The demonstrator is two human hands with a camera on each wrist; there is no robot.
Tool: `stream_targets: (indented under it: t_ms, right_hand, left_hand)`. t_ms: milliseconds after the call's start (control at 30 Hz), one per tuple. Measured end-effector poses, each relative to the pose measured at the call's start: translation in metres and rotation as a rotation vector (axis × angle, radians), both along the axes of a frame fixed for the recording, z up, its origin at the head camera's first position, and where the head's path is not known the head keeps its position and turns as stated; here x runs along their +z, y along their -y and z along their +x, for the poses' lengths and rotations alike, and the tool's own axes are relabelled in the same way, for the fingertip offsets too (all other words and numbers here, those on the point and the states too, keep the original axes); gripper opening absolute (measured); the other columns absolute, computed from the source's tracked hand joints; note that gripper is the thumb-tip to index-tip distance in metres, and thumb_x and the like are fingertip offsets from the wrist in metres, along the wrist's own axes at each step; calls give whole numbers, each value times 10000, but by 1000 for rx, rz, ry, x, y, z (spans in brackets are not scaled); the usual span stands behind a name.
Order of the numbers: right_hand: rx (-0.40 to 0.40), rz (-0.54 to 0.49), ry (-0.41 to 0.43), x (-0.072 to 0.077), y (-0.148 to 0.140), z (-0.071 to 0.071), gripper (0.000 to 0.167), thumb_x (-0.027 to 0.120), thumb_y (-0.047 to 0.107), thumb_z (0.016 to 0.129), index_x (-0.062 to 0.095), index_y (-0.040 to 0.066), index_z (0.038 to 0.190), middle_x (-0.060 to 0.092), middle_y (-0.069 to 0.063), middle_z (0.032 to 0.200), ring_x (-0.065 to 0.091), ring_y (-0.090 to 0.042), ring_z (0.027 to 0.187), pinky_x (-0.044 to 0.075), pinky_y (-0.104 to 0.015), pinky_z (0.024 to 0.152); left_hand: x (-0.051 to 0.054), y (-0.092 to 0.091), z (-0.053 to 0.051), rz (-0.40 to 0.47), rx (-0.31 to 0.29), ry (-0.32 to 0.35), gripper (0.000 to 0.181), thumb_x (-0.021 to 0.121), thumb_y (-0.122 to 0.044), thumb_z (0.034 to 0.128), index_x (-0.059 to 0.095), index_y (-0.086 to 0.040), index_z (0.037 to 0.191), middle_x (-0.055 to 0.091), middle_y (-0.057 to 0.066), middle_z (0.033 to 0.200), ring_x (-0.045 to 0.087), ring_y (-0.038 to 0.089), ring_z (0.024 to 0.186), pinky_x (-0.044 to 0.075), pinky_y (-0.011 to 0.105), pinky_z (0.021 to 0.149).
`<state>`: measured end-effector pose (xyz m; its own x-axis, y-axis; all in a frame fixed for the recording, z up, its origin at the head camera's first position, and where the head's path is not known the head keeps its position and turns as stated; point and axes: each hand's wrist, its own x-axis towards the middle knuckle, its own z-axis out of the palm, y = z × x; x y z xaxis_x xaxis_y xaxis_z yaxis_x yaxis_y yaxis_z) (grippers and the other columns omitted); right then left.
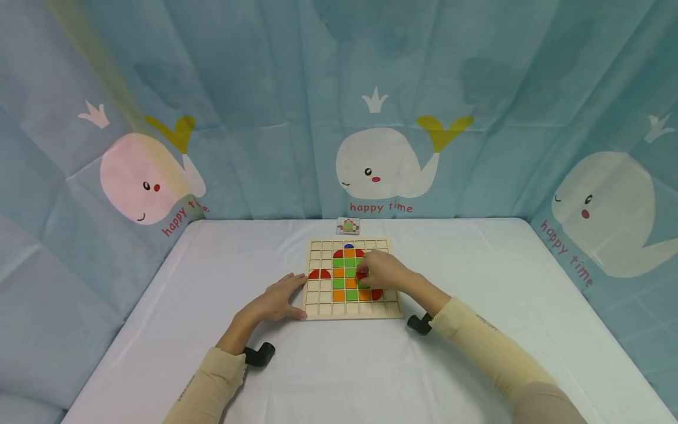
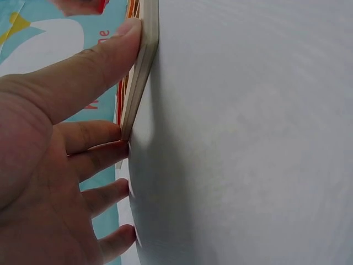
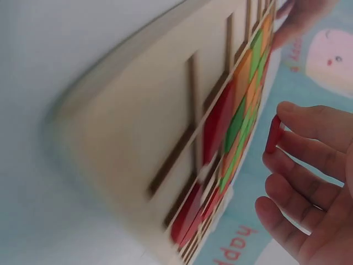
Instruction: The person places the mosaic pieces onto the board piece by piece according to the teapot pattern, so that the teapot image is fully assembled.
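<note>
A wooden grid board point(image 1: 349, 317) lies flat on the table, with green and orange squares point(image 1: 351, 295) filling its middle columns. Red rounded pieces point(image 1: 320, 274) sit in cells at the sides, and a blue half-round piece point(image 1: 349, 246) is at the top. My left hand point(image 1: 275, 299) rests at the board's left edge, fingers spread, the thumb touching the rim in the left wrist view. Over the right half of the board is my right hand point(image 1: 385, 271). It pinches a small red piece point(image 3: 274, 134) between thumb and fingertips, raised off the board; its full outline is hidden.
Behind the board lies a small patterned card point(image 1: 348, 226). A white cloth point(image 1: 328, 371) covers the table. Blue whale-print curtains point(image 1: 265, 118) hang along the back and sides. Each wrist carries a black camera mount point(image 1: 259, 354).
</note>
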<state>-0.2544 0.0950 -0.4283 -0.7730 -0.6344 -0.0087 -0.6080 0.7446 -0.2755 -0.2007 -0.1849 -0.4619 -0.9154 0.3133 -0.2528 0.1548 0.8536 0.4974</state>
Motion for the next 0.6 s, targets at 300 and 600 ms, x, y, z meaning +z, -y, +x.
stream_targets:
  t_ms: [300,600]
  right_hand:
    - [84,-5,-20,0,28,-1,196,746,216,848,760,92,999,707,-27,946,597,-156,865,529,-331,835]
    - [107,33,23,-5,57,-5,235,736,256,867,751,114,1054,696,-13,982,594,-139,888,533,-268,818]
  left_hand:
    - [-1,1,0,-3,-21,-2,904,837,-282,746,379,-58,1492,338,123,1579,186,379,1497,189,620,1179]
    - [0,4,-2,6,-35,-7,908,831,-316,751,374,-67,1495,328,121,1584,182,381,1497,195,635,1168]
